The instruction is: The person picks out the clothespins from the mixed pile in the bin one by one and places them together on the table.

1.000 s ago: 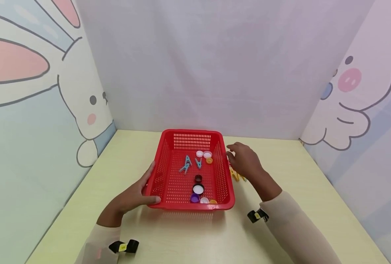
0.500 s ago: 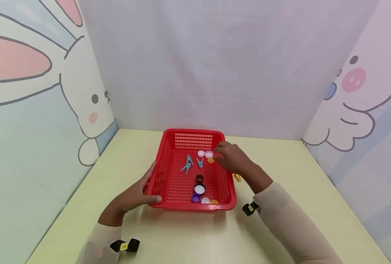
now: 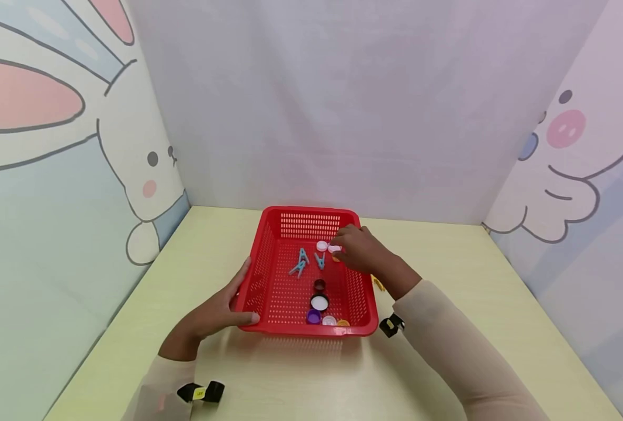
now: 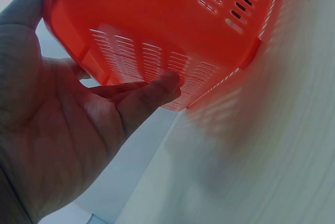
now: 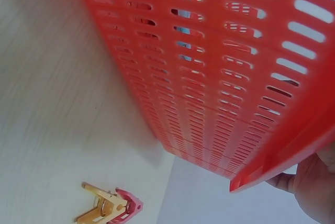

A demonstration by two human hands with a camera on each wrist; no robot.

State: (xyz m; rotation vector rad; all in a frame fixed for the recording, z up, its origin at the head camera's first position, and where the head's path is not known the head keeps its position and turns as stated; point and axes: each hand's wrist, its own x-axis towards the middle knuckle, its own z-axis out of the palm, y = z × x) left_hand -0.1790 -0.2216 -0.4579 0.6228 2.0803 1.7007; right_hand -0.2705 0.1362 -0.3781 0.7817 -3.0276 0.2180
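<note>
A red plastic basket [image 3: 306, 330] stands on the table. At its near left corner my left hand [image 3: 214, 313] grips the rim, thumb on top and fingers along the outer wall. My right hand [image 3: 366, 251] reaches over the right wall, fingertips and thumb right at a whitish-pink bottle cap [image 3: 335, 248] in the far right part; I cannot tell whether they pinch it. A small orange cap [image 3: 336, 258] is partly hidden under this hand. Just left is a white cap [image 3: 322, 246]. Teal clothespins [image 3: 300, 268] lie mid-basket.
Along the basket's near right floor sit a brown cap [image 3: 319, 285], a black-rimmed white cap [image 3: 319, 302], a purple cap [image 3: 314, 317] and an orange cap [image 3: 343, 323]. Outside its right wall lie a yellow clothespin [image 5: 103, 205] and a pink clothespin [image 5: 131, 205].
My right hand has moved left from beside the clothespins outside the basket, over the right wall, to the caps inside. My left hand keeps its grip on the rim.
</note>
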